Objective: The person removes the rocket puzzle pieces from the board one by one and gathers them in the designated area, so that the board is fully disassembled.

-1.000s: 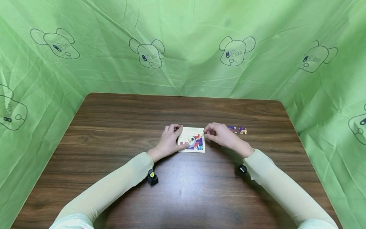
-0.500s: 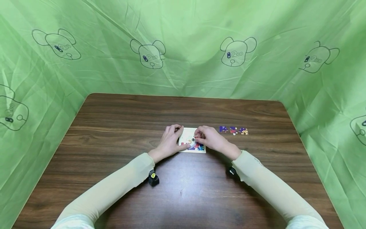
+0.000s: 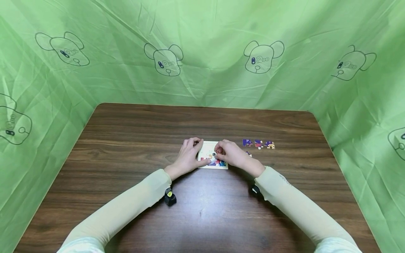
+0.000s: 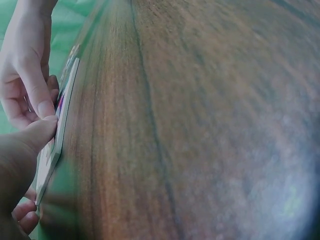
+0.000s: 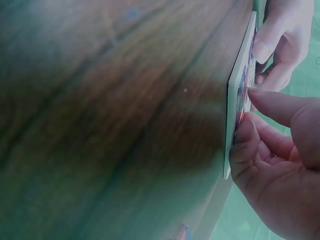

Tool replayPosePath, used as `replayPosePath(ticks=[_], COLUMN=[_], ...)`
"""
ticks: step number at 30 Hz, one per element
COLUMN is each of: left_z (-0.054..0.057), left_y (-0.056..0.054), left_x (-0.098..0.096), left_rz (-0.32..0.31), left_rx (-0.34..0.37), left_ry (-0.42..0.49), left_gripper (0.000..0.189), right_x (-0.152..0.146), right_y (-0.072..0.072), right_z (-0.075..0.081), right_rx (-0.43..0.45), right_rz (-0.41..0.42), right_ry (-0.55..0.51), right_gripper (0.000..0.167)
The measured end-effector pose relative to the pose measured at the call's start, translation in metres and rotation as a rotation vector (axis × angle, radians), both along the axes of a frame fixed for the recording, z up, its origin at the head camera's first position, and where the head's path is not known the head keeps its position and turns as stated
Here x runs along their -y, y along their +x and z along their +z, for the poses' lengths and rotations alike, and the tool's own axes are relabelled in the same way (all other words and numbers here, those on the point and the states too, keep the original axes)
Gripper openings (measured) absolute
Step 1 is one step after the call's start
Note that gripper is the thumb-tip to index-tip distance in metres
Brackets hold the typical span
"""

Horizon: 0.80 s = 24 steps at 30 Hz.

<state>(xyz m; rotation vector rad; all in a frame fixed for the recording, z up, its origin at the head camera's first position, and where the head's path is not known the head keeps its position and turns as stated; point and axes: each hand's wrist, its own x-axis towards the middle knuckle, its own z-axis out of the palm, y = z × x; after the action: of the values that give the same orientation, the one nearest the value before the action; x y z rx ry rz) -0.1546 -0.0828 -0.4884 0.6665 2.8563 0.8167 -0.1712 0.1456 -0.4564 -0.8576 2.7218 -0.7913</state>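
Note:
A small jigsaw puzzle board with a pale frame lies mid-table, its lower part filled with a colourful picture. My left hand holds the board's left side, thumb pressed on the picture and fingers along the far edge. Over the board's right half, my right hand has thumb and curled fingertips down at the picture, pinching a puzzle piece that they mostly cover. In the right wrist view, the right thumb touches the board's face. The left thumb comes close to the right fingertips in the left wrist view.
To the right of the board lie loose puzzle pieces in a row: a purple piece, a red and purple piece and an orange and purple piece. Another piece shows behind the right wrist. Green curtains surround the brown table.
My right hand has moved left from the board's right edge onto the picture, uncovering the loose pieces, then shifted slightly. My left hand stays on the board.

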Motion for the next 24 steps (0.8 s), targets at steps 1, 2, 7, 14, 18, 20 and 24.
replayPosePath(ticks=[1, 2, 7, 14, 18, 20, 24], left_z=[0.0, 0.0, -0.0003, -0.0001, 0.0001, 0.0002, -0.0004], left_y=[-0.0001, -0.0001, -0.0005, 0.0006, 0.0006, 0.0002, -0.0008], left_x=[0.0, -0.0001, -0.0006, -0.0006, -0.0009, -0.0011, -0.0012], left_rz=[0.001, 0.002, 0.003, 0.002, 0.003, 0.002, -0.003], left_rx=[-0.001, -0.001, 0.008, 0.009, 0.005, 0.002, 0.0], left_ry=[0.0, -0.001, -0.003, -0.001, -0.004, -0.005, -0.01], left_gripper=[0.095, 0.095, 0.095, 0.095, 0.095, 0.095, 0.095], right_x=[0.0002, 0.0003, 0.0012, 0.0012, 0.0017, 0.002, 0.0017], right_y=[0.0, 0.0, 0.0002, -0.0004, -0.0006, -0.0006, -0.0001], right_z=[0.0002, 0.0007, 0.0027, -0.0001, -0.0014, -0.0017, -0.0016], right_rx=[0.001, 0.004, 0.018, 0.022, 0.033, 0.035, 0.031], right_rz=[0.001, 0.0, -0.012, -0.025, -0.037, -0.038, -0.039], right_ry=[0.003, 0.004, 0.01, 0.006, 0.014, 0.014, 0.013], right_gripper=[0.016, 0.016, 0.016, 0.017, 0.018, 0.018, 0.018])
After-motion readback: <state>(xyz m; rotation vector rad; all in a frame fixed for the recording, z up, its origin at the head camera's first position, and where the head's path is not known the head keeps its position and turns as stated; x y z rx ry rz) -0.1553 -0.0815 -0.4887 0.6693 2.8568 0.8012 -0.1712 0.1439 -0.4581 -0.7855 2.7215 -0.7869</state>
